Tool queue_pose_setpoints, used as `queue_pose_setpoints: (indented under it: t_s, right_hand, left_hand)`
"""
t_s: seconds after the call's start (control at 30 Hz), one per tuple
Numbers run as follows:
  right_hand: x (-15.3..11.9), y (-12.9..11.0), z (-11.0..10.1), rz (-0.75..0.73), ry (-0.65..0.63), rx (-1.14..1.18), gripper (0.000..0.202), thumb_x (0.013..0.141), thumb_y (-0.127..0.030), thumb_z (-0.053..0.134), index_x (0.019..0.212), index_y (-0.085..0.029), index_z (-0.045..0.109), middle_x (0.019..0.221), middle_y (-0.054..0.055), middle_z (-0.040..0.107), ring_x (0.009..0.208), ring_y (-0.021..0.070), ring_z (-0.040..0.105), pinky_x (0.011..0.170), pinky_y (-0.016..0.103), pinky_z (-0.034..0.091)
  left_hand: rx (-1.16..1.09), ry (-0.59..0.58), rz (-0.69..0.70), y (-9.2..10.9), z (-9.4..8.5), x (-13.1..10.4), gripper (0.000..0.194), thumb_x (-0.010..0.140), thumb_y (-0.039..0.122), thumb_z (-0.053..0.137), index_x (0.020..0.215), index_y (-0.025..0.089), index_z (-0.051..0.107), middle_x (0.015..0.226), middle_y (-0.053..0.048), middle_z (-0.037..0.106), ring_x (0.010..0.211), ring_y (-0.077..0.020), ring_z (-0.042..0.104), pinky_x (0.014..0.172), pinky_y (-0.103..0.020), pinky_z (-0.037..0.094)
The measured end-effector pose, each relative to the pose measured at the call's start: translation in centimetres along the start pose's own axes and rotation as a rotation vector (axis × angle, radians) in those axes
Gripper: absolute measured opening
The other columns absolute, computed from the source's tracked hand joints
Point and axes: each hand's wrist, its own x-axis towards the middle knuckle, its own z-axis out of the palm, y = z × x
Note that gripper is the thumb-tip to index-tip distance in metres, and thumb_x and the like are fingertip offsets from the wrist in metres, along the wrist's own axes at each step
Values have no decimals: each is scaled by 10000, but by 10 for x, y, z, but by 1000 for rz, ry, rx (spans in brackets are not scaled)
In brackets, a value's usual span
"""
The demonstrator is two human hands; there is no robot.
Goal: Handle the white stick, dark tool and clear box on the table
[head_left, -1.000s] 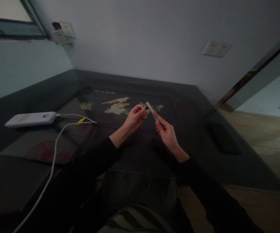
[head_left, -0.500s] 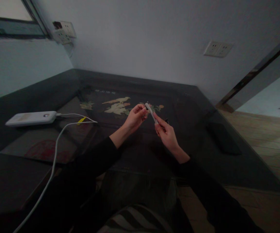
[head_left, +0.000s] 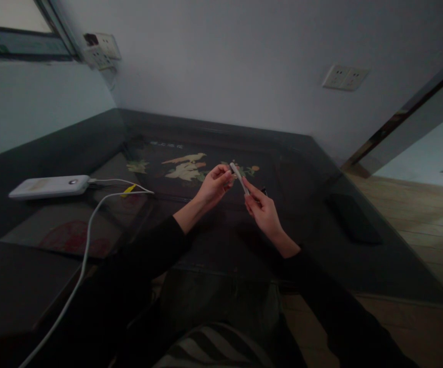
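Over the dark table, my right hand (head_left: 263,209) is closed round the lower end of a slim, whitish, stick-shaped object (head_left: 238,175). The object slants up and to the left, and its exact kind does not show. My left hand (head_left: 217,185) is closed in a pinch beside the upper end of the stick. Whatever lies between its fingertips is too small and dark to name. A small black thing (head_left: 264,191) shows just behind my right hand; whether it is held, I cannot tell.
On the dark table (head_left: 298,168), a white power bank (head_left: 48,187) lies at the left. A white cable (head_left: 89,230) with a yellow tag (head_left: 128,190) runs from it towards me. At the right lies a flat black object (head_left: 354,219). Wall sockets (head_left: 346,77) sit behind.
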Motion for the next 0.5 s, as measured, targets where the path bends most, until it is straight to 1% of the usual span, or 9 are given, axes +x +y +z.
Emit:
queue_pose_setpoints:
  t_s: [0.13, 0.2, 0.27, 0.37, 0.5]
  right_hand:
    - [2, 3, -2, -1, 31, -34, 505, 968, -342, 531, 1452, -215, 601, 739, -7, 593, 520, 96, 363, 476, 246, 324]
    - [3, 5, -3, -2, 47, -43, 507, 968, -337, 531, 1452, -205, 602, 790, 14, 642, 523, 94, 367, 478, 245, 333]
    - [4, 6, -3, -7, 55, -50, 503, 969, -341, 532, 1446, -202, 609, 862, 43, 688, 532, 95, 375, 476, 242, 339]
    - [4, 7, -4, -18, 67, -63, 504, 972, -355, 532, 1450, -215, 608, 931, 65, 715, 548, 100, 385, 473, 236, 344]
    - [3, 7, -5, -26, 91, -63, 517, 979, -369, 530, 1472, -222, 585, 916, 51, 701, 542, 98, 374, 473, 239, 335]
  left_hand:
    - [1, -20, 1, 0, -1, 0, 481, 555, 350, 978, 763, 183, 578, 694, 64, 602, 603, -44, 532, 587, -158, 455]
    - [11, -28, -4, 0, -1, -1, 505, 536, 382, 983, 771, 184, 582, 665, 69, 583, 600, -47, 534, 589, -157, 463]
    - [24, -23, -9, 0, -1, -2, 481, 571, 373, 970, 782, 185, 582, 665, 68, 580, 610, -50, 544, 606, -161, 476]
    - [38, -7, -21, 1, -1, -2, 419, 644, 336, 936, 792, 185, 575, 675, 64, 579, 617, -51, 551, 625, -170, 486]
    - [27, -20, -23, 0, -1, -1, 428, 639, 343, 939, 790, 184, 571, 675, 63, 588, 614, -53, 551, 619, -171, 480]
